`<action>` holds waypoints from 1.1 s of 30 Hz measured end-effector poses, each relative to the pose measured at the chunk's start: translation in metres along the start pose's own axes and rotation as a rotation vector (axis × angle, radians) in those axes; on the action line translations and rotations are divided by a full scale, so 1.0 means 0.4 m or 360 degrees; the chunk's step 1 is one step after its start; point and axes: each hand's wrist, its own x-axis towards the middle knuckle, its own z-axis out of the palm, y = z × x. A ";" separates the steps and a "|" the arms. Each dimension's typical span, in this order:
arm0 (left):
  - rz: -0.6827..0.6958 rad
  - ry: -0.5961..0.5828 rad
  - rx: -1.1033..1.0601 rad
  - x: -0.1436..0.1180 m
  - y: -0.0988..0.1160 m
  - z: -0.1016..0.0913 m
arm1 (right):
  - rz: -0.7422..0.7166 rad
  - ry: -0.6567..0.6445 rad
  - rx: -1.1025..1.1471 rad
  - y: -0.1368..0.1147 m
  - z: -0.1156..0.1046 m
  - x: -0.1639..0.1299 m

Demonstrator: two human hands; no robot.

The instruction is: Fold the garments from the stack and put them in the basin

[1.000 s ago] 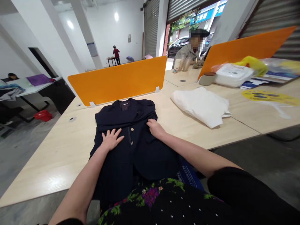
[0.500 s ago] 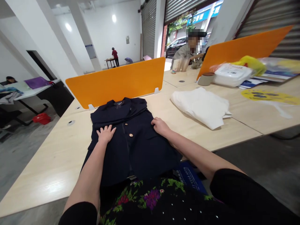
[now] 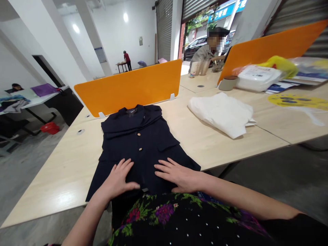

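Observation:
A dark navy jacket [image 3: 151, 136] with gold buttons lies front up on the pale wooden table [image 3: 58, 160], its collar toward the orange divider. The sleeves are folded across its upper part. On the lower left of the jacket rests my left hand [image 3: 118, 179], open, with the fingers spread and the thumb pointing right. My right hand [image 3: 176, 174] lies flat on the lower right of the cloth, fingers apart and pointing left. Neither hand grips anything. The jacket's hem is partly hidden by my hands and my flowered top.
An orange divider [image 3: 130, 87] stands behind the jacket, a second orange divider [image 3: 269, 51] at the right. White folded cloth or paper [image 3: 222, 114] lies to the right, with a tape roll [image 3: 228, 83] and a white package [image 3: 258, 78] beyond. Across the table sits a person [image 3: 202, 54].
Both hands have come down toward me, from the middle of the jacket to its lower part. My right hand has left the jacket's side edge and opened flat. The jacket front looks straighter.

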 end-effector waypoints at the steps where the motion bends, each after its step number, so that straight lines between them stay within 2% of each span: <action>1: 0.0015 0.0003 0.0016 -0.043 0.007 0.012 | -0.0009 0.0002 0.0010 0.000 -0.005 -0.005; 4: 0.0059 0.0122 -0.0003 -0.131 0.006 0.049 | -0.0001 0.0093 0.0241 0.006 -0.026 -0.014; 6: 0.0080 0.0226 -0.0136 -0.160 -0.010 0.057 | 0.0103 0.0299 0.0566 0.017 -0.051 -0.013; 8: -0.0058 0.0381 -0.0333 -0.172 -0.031 0.042 | 0.0286 0.0709 0.0963 0.028 -0.085 -0.011; 10: -0.0373 0.0634 -0.0510 -0.175 -0.046 0.010 | 0.0438 0.1178 0.1276 0.031 -0.114 -0.008; 12: -0.0643 0.0909 -0.0580 -0.170 -0.042 -0.019 | 0.0529 0.1510 0.1268 0.022 -0.121 -0.002; 13: -0.0664 0.0995 -0.0556 -0.164 -0.031 -0.025 | 0.0540 0.1569 0.1112 0.014 -0.113 0.004; 14: -0.0582 0.1008 -0.0493 -0.156 -0.014 -0.024 | 0.0503 0.1519 0.0888 0.004 -0.099 0.013; 15: -0.0425 0.0954 -0.0390 -0.146 0.006 -0.015 | 0.0419 0.1360 0.0640 -0.007 -0.078 0.023; 18: 0.0080 0.0635 0.0077 -0.122 0.068 0.041 | 0.0075 0.0569 0.0028 -0.039 -0.009 0.055; 19: 0.0154 0.0566 0.0232 -0.120 0.081 0.063 | 0.0017 0.0366 -0.0100 -0.046 0.010 0.061; 20: 0.0171 0.0546 0.0370 -0.121 0.087 0.082 | 0.0003 0.0251 -0.0195 -0.051 0.023 0.063; 23: 0.0148 0.0584 0.0631 -0.141 0.066 0.116 | 0.0045 0.0196 -0.0350 -0.045 0.038 0.050; 28: 0.0333 0.0754 0.0717 -0.168 0.003 0.116 | -0.0028 0.0249 -0.0391 -0.015 0.027 0.013; 31: 0.0377 0.0788 0.0708 -0.167 0.010 0.097 | 0.0049 0.0293 -0.0278 -0.015 0.004 -0.009; 33: 0.0322 0.0657 0.0652 -0.167 0.033 0.071 | 0.0081 0.0257 -0.0193 -0.018 -0.027 -0.031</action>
